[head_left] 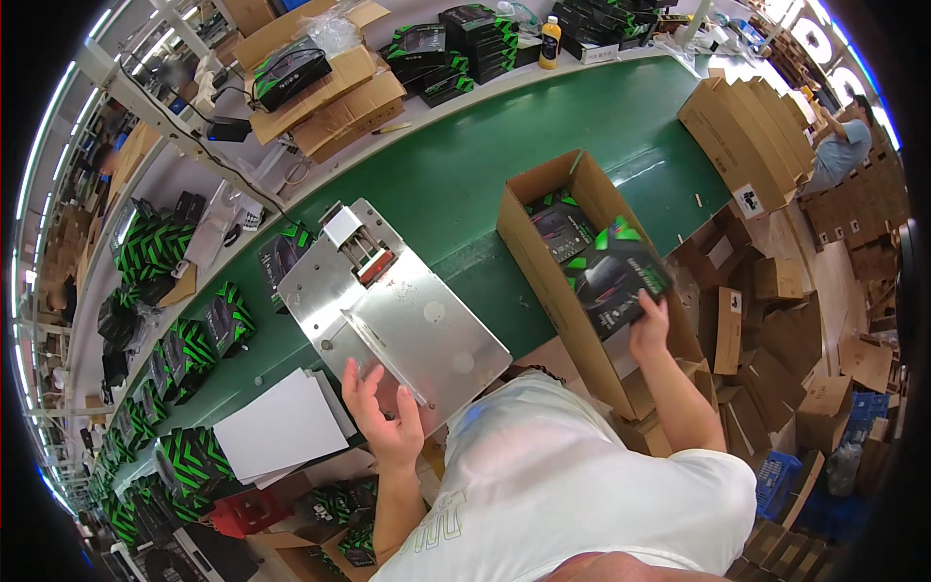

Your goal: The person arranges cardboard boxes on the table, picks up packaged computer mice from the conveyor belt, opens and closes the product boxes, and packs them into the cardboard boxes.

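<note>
My right hand (650,328) grips the near edge of a black and green product box (613,276), which is slightly blurred. It holds this box tilted at the mouth of an open tall brown carton (539,274). Farther inside the carton lies another black and green box (560,228); what is beneath is hidden. My left hand (388,419) is empty, its fingers spread, by the near edge of a silver metal plate fixture (433,312). A small clamp-like mechanism (361,247) with a red part is mounted at the fixture's far end.
A stack of white sheets (281,427) lies left of the fixture on the green bench (582,116). Rows of black and green boxes (184,359) run along the left. Folded cartons (742,141) stand at the right end. A person (844,145) is at far right.
</note>
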`<state>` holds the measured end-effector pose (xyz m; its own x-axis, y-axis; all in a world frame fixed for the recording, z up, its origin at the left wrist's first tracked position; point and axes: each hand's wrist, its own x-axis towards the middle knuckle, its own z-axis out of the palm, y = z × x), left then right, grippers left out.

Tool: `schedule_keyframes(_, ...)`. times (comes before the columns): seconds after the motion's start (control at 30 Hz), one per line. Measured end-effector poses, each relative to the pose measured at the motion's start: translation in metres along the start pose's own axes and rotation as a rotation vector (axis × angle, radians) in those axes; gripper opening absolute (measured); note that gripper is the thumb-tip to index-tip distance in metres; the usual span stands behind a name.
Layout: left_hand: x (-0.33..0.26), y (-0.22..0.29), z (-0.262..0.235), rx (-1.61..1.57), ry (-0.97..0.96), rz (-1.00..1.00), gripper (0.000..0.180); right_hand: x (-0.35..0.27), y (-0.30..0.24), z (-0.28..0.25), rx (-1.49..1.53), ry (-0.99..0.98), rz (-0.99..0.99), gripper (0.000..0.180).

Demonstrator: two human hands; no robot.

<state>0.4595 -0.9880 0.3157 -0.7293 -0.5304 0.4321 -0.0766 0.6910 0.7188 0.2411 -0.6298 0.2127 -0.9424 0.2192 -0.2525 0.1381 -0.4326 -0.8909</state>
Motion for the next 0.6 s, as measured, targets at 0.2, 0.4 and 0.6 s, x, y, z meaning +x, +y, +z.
schedule_keyframes(0.2,0.014,0.003,0.0,-0.026,-0.017,-0.022,0.035,0.059,0.08,-0.062,-0.944,-0.074,0.721,0.062)
schedule_keyframes(0.4,0.011,0.006,-0.008,0.069,0.012,-0.031,0.029,0.053,0.014,0.015,-1.694,-0.707,0.617,0.062)
schedule_keyframes(0.6,0.005,-0.01,-0.027,-0.012,0.15,-0.056,0.024,0.045,-0.052,0.076,-2.012,-0.642,0.51,0.055)
